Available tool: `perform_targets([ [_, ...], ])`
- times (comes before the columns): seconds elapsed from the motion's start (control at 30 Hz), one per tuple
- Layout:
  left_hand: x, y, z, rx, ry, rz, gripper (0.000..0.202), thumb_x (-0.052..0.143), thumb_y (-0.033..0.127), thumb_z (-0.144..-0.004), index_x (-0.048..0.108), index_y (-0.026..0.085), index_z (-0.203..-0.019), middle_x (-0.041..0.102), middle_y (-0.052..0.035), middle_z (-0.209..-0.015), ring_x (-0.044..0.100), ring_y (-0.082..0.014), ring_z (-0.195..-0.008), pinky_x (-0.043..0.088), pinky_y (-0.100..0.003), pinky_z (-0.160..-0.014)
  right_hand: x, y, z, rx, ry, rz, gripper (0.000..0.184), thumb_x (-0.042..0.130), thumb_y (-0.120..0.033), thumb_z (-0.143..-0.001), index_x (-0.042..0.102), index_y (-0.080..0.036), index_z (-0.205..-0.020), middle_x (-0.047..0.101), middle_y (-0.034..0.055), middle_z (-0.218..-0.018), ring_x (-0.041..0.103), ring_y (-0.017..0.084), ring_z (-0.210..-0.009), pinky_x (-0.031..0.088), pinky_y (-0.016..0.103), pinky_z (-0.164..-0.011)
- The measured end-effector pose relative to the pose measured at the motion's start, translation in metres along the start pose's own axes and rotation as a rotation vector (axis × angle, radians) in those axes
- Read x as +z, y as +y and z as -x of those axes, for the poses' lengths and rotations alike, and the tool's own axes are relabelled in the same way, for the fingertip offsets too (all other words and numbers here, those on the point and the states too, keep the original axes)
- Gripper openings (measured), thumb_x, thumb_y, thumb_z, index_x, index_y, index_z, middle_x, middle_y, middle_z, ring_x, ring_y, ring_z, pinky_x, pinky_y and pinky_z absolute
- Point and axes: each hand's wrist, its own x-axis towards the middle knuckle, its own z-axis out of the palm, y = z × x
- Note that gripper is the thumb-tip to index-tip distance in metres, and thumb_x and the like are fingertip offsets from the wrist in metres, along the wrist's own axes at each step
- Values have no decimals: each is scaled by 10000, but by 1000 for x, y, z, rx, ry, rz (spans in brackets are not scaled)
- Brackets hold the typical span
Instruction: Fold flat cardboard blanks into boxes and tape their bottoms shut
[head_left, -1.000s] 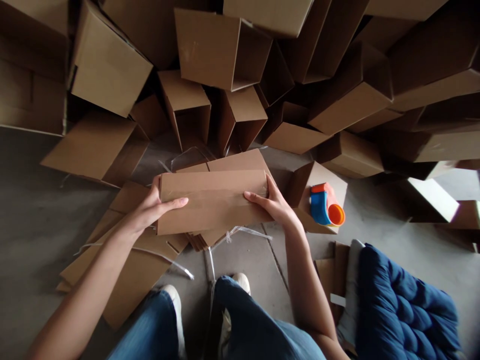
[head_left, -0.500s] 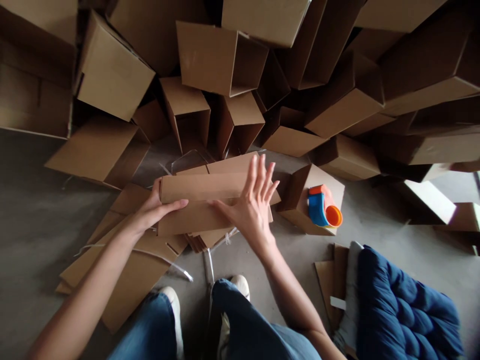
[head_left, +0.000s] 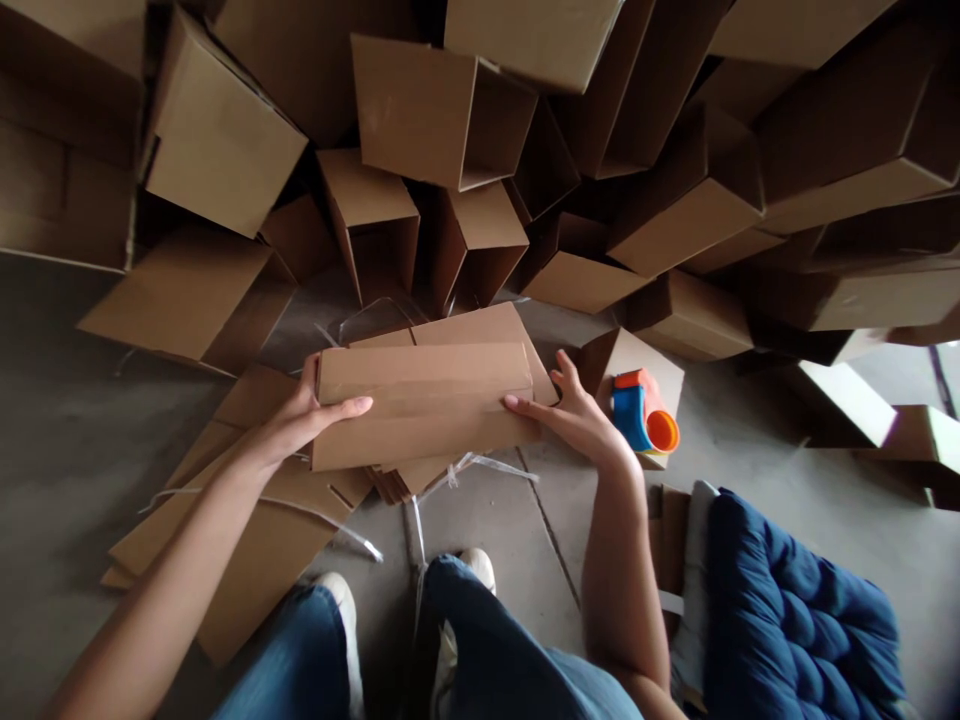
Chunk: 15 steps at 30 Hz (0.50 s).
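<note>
A long narrow cardboard box (head_left: 427, 375) lies across a stack of flattened cardboard (head_left: 480, 325), with a faint glossy strip, likely clear tape, along its middle. My left hand (head_left: 304, 408) grips the box's left end, thumb on top and fingers over the far side. At the right end, my right hand (head_left: 581, 415) rests its thumb on the upper face; its other fingers stretch away, beyond the edge. To the right of that hand, an orange and blue tape dispenser (head_left: 637, 410) sits on a cardboard box (head_left: 596, 365).
Several standing cardboard boxes (head_left: 412, 110) crowd the far side. More flattened cardboard (head_left: 255, 560) lies at left, with loose white strapping (head_left: 352, 535) over it. At lower right is a navy tufted cushion (head_left: 802, 610). My shoes (head_left: 478, 570) stand on grey floor.
My right hand has moved from the middle of the box rightward to its right end, uncovering the upper face. The left hand keeps its hold. The view has shifted slightly.
</note>
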Motion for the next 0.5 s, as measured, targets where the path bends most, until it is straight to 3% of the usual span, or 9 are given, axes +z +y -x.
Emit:
perform_targets([
  [0.07,1,2,1,3,-3,-17,738,879,500,-620,438,285,-1172,668,-90,-1220,634,-369,-1251,580,-466,-985,-3,-2,-1,138,-188,-145,889,852,-695,-686,637,-268,-1434,681,142,-1421,552,467,-1392,421,675,-1180],
  [0.13,1,3,2,6,10,-29,725,871,496,-618,445,289,-1167,667,-81,-1211,641,-367,-1239,586,-459,-972,-1,-8,0,190,-311,-245,635,794,-701,-747,770,-255,-1200,764,108,-1278,666,428,-1257,512,603,-1121],
  [0.2,2,4,3,8,23,-32,711,868,487,-617,451,291,-1159,668,-73,-1202,646,-362,-1230,587,-455,-970,2,-14,1,181,-342,-255,548,768,-703,-773,799,-254,-1085,792,92,-1211,693,421,-1214,525,592,-1107],
  [0.27,3,5,3,2,31,-23,715,871,476,-609,452,294,-1160,677,-66,-1173,661,-358,-1201,593,-459,-956,3,-17,3,162,-291,-190,600,761,-719,-773,782,-276,-1177,768,80,-1287,647,425,-1298,477,607,-1158],
  [0.33,3,7,3,-15,29,-11,724,876,466,-595,454,295,-1158,687,-60,-1145,673,-354,-1177,594,-463,-957,1,-17,4,135,-137,-138,773,692,-781,-797,666,-311,-1410,652,72,-1489,511,413,-1464,370,609,-1245],
  [0.4,4,9,4,-27,34,2,729,876,462,-578,459,293,-1152,693,-53,-1131,679,-351,-1167,590,-467,-975,-2,-14,2,99,59,-144,935,581,-840,-833,427,-346,-1612,464,59,-1663,344,365,-1584,268,579,-1301],
  [0.5,4,8,5,-28,39,13,714,874,478,-594,464,293,-1149,697,-46,-1143,677,-344,-1184,575,-468,-1013,-4,-9,-3,22,161,-180,1093,614,-839,-806,173,-378,-1694,323,50,-1739,231,319,-1632,213,560,-1319],
])
